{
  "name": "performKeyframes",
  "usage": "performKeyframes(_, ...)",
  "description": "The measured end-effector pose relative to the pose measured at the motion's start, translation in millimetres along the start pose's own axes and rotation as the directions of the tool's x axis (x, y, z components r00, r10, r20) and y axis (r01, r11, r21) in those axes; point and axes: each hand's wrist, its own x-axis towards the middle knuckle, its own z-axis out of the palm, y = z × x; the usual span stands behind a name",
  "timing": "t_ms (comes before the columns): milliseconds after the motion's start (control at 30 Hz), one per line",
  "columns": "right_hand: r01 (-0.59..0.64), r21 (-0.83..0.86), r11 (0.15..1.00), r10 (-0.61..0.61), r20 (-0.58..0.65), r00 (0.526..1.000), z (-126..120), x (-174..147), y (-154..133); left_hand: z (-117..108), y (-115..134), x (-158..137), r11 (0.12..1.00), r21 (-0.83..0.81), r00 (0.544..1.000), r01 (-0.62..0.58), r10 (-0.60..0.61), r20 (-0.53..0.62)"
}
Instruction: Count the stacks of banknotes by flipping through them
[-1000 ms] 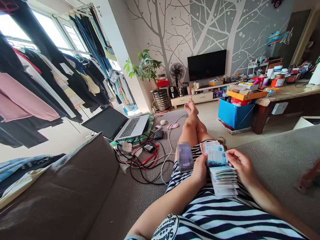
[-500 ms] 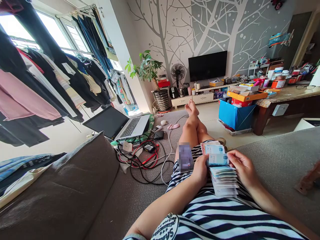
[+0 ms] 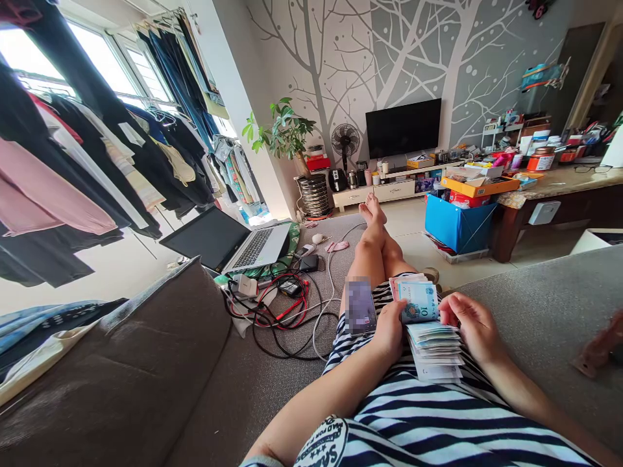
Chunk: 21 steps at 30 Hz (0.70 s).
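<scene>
A thick bundle of banknotes [image 3: 435,353] lies fanned over my lap, its lower ends spread in steps. My left hand [image 3: 390,329] is closed around the bundle's left side, thumb on top. Above the thumb a blue note [image 3: 420,303] marked 10 faces up, with pinkish notes behind it. My right hand [image 3: 474,327] is at the bundle's right edge, fingers curled and thumb against them; whether a note is between the fingertips is hidden. On my left thigh, beside the left hand, rests a phone [image 3: 361,306] with a partly blurred screen.
My legs stretch along the grey sofa [image 3: 287,405]. To the left are an open laptop [image 3: 253,250] and tangled cables [image 3: 292,305]. A blue storage box [image 3: 457,224] and a cluttered table [image 3: 574,185] stand to the right. A television [image 3: 403,128] is ahead.
The blue note on top now lies flatter and shows its 10. My right fingertips have drawn slightly away from its right edge and curled in. The left hand keeps its hold.
</scene>
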Motion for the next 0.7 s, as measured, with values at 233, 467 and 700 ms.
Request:
performKeyframes(233, -0.142, -0.07, 0.987, 0.135, -0.094, 0.986, -1, 8, 12, 0, 2, -2, 1.0, 0.016, 0.999, 0.009, -0.009, 0.038)
performKeyframes(467, -0.156, -0.155, 0.975, 0.15, -0.047, 0.988, 1, 8, 15, -3, -3, 1, 0.999, 0.022, 0.998, 0.025, -0.026, 0.061)
performKeyframes(700, -0.153, -0.096, 0.984, 0.151, -0.036, 0.988, 2, 5, 6, -3, -3, 3, 1.0, 0.025, 1.0, 0.003, -0.004, 0.026)
